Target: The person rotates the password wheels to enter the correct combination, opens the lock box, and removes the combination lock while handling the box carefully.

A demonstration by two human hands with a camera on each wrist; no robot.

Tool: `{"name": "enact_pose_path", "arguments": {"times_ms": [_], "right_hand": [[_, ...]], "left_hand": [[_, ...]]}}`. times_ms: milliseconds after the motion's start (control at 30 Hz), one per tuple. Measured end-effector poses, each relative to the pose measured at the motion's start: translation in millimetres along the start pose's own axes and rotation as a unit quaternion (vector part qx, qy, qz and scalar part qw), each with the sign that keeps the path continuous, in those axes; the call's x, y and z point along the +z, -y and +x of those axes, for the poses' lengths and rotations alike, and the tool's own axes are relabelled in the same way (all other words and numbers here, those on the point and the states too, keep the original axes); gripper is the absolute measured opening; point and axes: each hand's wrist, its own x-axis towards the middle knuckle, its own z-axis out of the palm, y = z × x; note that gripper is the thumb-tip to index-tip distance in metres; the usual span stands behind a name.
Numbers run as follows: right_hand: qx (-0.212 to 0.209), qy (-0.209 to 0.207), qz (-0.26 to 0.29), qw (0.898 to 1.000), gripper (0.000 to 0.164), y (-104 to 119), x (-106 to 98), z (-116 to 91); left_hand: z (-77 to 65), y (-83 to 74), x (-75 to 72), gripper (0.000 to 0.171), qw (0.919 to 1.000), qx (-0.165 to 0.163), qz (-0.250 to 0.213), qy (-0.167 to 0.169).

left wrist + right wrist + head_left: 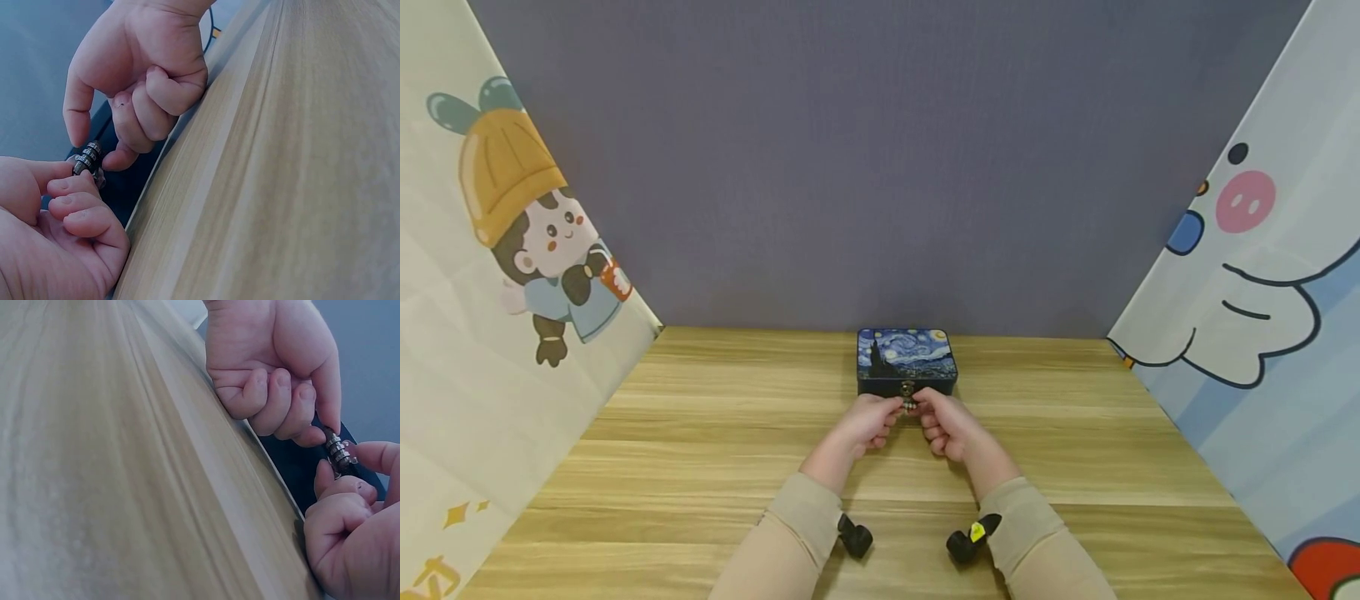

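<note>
A tin box (906, 354) with a swirling blue night-sky picture on its lid stands closed at the back of the table. A small metal combination padlock (337, 450) with ridged number dials hangs at the brass latch (907, 388) on its front. My left hand (868, 419) pinches one end of the padlock between thumb and index finger, other fingers curled in. From the other side, my right hand (951, 425) has thumb and index finger around the padlock's opposite end, its remaining fingers also curled. Fingertips partly cover the padlock in the head view.
The wood-grain table (737, 467) reaches back to a grey-blue panel (880, 167). Cartoon-printed sheets flank it, one on the left (445, 333) and one on the right (1240, 317). Black wrist cameras stick out from both sleeves (790, 533).
</note>
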Motion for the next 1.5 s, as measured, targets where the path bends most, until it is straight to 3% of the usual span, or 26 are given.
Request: {"name": "enact_pose_path", "arguments": {"times_ms": [200,467,1000,1500], "right_hand": [[0.005,0.003,0.001,1.000,0.033,0.0,-2.6,0.8],[0.013,0.018,-0.002,1.000,0.026,0.9,3.3,-1.0],[0.005,-0.004,-0.005,1.000,0.019,-2.0,5.6,4.4],[-0.005,0.003,0.001,1.000,0.017,-2.6,5.2,4.2]], "left_hand": [[0.1,-0.4,0.4,0.030,1.0000,-0.002,-0.001,0.002],[1.9,1.4,-0.3,0.031,1.0000,0.003,0.001,0.000],[6.9,4.0,-0.2,0.031,1.0000,0.003,-0.004,0.003],[5.0,2.9,-0.4,0.031,1.0000,-0.002,-0.004,0.006]]}}
